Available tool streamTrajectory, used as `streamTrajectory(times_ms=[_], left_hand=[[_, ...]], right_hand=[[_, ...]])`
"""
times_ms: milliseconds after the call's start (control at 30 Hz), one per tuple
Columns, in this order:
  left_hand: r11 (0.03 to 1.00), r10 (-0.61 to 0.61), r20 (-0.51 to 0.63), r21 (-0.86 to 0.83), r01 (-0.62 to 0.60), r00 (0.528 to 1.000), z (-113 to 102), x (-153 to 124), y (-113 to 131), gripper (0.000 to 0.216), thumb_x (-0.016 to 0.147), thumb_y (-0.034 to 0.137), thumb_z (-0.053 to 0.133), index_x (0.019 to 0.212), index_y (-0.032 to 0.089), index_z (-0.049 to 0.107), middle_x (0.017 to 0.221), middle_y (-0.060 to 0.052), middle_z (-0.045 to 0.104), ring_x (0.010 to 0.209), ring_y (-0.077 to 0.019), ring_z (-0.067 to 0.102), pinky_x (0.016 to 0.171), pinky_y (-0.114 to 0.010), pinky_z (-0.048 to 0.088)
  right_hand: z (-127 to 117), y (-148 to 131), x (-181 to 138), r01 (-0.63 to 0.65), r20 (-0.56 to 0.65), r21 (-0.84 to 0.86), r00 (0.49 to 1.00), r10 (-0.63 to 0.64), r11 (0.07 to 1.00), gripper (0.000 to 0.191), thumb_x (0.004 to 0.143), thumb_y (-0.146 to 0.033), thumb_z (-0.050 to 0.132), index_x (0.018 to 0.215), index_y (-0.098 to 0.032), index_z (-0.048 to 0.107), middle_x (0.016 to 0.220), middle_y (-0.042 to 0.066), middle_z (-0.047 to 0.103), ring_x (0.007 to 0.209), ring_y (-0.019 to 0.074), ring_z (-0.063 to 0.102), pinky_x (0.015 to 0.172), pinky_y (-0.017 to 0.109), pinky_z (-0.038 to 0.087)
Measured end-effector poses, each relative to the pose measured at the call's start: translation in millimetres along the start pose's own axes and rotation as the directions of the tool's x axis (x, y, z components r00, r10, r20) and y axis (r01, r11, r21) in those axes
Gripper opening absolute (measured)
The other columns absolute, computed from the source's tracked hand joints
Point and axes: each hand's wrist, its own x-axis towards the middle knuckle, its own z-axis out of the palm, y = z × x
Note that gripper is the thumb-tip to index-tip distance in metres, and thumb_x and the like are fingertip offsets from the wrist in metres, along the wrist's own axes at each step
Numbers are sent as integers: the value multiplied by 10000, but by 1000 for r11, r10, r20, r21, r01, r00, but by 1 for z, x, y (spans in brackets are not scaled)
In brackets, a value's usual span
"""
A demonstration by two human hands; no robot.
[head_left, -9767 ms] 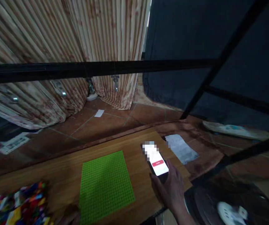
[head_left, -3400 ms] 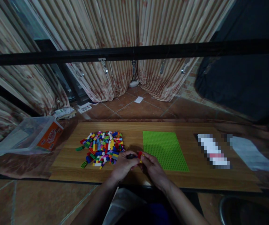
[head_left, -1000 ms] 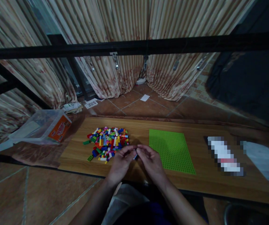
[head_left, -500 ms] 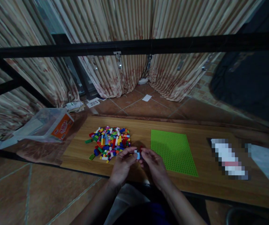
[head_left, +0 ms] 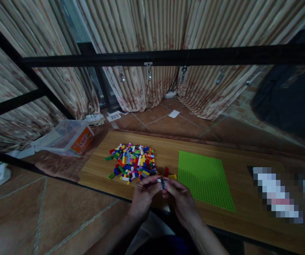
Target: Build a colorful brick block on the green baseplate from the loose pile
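Note:
Between my fingertips, near the front edge of the table, is a small light-blue toy brick, with something darker at its right side that is too small to make out. My left hand pinches it from the left. From the other side my right hand closes on the same brick, and the fingers hide part of it. Just past the fingertips lie a red brick and a yellow brick. A heap of mixed coloured bricks spreads to the left, and a green studded baseplate lies flat to the right.
A clear plastic box with an orange label stands on the floor left of the wooden table. At the table's right is a pixelated patch. A black rail crosses in front of striped curtains.
My view has swung a little to the left, so the scene sits further right. The light-blue brick looks turned between my fingers. The yellow brick beyond my hands now shows.

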Motion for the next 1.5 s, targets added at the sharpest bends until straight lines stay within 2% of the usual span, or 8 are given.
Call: streamTrajectory(times_ms=[167,333,467,567,767,1133,1333,1500], left_hand=[[983,129,-100,143,-114,987,-15,3,6,241,669,240,777,895,169,733,782,-19,709,697,-141,637,710,-267,516],[864,342,-199,451,-224,918,-51,27,21,228,709,236,712,927,170,719,858,-54,717,787,-191,661,739,-297,527],[590,524,-89,755,-286,847,-71,45,29,217,768,189,628,964,193,722,992,-84,709,889,-228,655,835,-364,521],[396,574,59,853,-339,817,-71,51,31,251,804,158,577,1003,217,718,1053,-85,699,1009,-253,628,946,-413,478],[320,586,116,876,-360,802,-65,49,30,256,844,199,559,1064,213,688,1091,-100,679,1040,-258,613,973,-417,463],[386,723,-195,910,-154,663,-126,43,43,327,814,187,511,1114,168,642,1052,-112,652,936,-235,623,840,-371,514],[441,665,-258,893,-89,701,-153,34,40,334,782,165,495,1085,158,637,1042,-111,661,884,-220,634,799,-367,535],[406,653,-230,910,-77,722,-155,29,29,356,779,130,480,1101,161,628,1074,-122,662,1018,-259,623,920,-429,501]], right_hand=[[-1,-4,19,89,-41,-273,994,-104,958,394,635,-439,781,944,-197,749,684,20,701,608,155,609,593,298,502],[-1,-16,62,312,105,-710,933,-343,631,320,757,-375,639,995,-181,730,872,70,734,769,202,657,765,360,500],[11,-17,83,410,285,-853,885,-369,323,326,812,-242,533,1091,-188,694,966,78,719,836,196,659,809,346,489],[21,-14,88,440,356,-873,870,-342,210,409,809,-194,533,1207,-205,630,994,73,716,881,198,660,827,337,487],[17,-11,84,443,366,-869,875,-317,219,459,826,-242,540,1283,-208,565,1066,84,706,874,204,669,817,359,504],[15,-16,75,537,442,-802,828,-345,260,305,872,-246,462,1081,-204,681,1010,67,699,872,192,655,800,331,497],[37,-9,74,597,506,-762,790,-345,249,278,862,-201,474,1037,-228,689,1004,52,700,885,184,652,800,315,493],[70,-8,74,657,603,-742,740,-298,132,287,868,-188,498,1086,-241,678,1073,53,683,990,197,629,896,325,467]])
